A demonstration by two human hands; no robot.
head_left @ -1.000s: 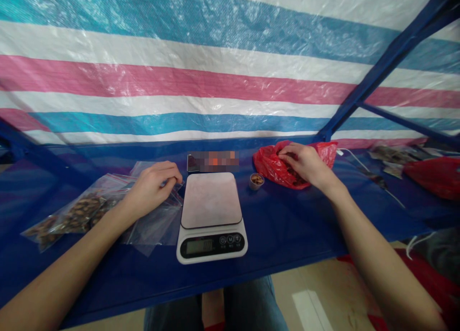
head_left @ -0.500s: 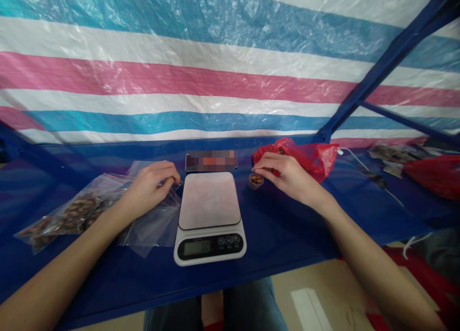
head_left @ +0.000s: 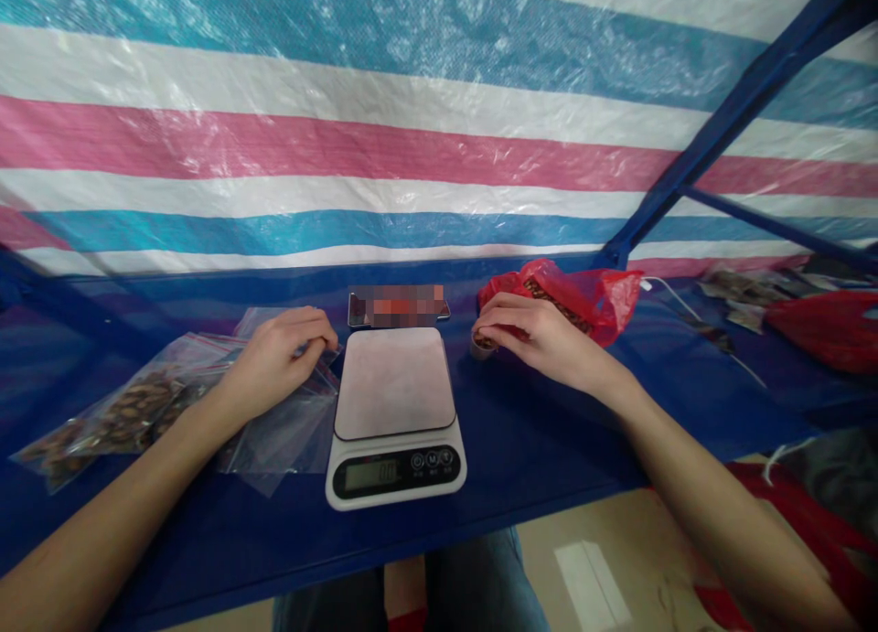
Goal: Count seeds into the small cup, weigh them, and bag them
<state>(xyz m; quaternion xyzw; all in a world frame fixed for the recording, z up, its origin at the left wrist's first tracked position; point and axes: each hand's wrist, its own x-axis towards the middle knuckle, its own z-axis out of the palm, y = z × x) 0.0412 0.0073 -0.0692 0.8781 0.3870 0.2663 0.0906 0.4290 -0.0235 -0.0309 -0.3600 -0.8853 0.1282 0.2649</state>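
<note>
My left hand [head_left: 278, 358] lies on a pile of empty clear zip bags [head_left: 281, 435], left of the scale, with thumb and fingers pinched on the top bag's edge. My right hand [head_left: 531, 335] curls over a small brown cup [head_left: 478, 343] of brown pieces, just right of the scale's far corner, and hides most of it. A white kitchen scale [head_left: 394, 412] stands between my hands with a bare platform. Behind my right hand lies an open red plastic bag [head_left: 590, 294] holding brown pieces.
Zip bags filled with brown pieces [head_left: 116, 417] lie at the far left on the blue table [head_left: 549, 431]. A phone [head_left: 398, 305] lies behind the scale. A white cable [head_left: 676, 303], another red bag [head_left: 823, 326] and packets sit at the right. A striped tarp hangs behind.
My right hand came out of the red bag and moved left onto the small cup, closing over it. My left hand stayed on the zip bags.
</note>
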